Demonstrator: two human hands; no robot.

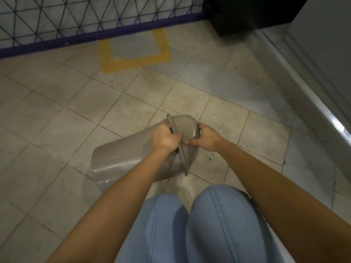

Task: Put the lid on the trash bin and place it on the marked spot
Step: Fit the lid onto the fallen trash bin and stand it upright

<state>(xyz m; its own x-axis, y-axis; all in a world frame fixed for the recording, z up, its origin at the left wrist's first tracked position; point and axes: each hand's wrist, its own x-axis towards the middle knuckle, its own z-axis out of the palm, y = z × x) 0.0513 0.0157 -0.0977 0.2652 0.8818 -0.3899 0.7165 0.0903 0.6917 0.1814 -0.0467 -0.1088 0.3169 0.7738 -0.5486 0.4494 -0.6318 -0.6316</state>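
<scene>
The grey trash bin [121, 158] lies on its side on the tiled floor [57, 103], just ahead of the person's knees [190, 215], its base toward the left and its mouth toward the right. The domed lid [185, 130] is at that mouth, its flange against the rim, though it looks slightly tilted and I cannot tell whether it is fully seated all round. The left hand [165, 138] grips the rim where bin and lid meet, fingers curled tightly over the flange; the right hand [206, 138] holds the lid's far side, fingers wrapped around it with the thumb pressed along the near edge. So the first part of the task seems nearly done but not certain, and the rest is still ahead: the bin has to be stood upright and carried to the marked spot [135, 48], a yellow taped outline further up the floor beside the purple-framed wire fence [76, 19], which holds nothing now. The floor between bin and mark looks clear. A black box [247, 14] stands near the mark's right side, and a metal ledge [313, 88] runs along the right, neither across the likely path.
</scene>
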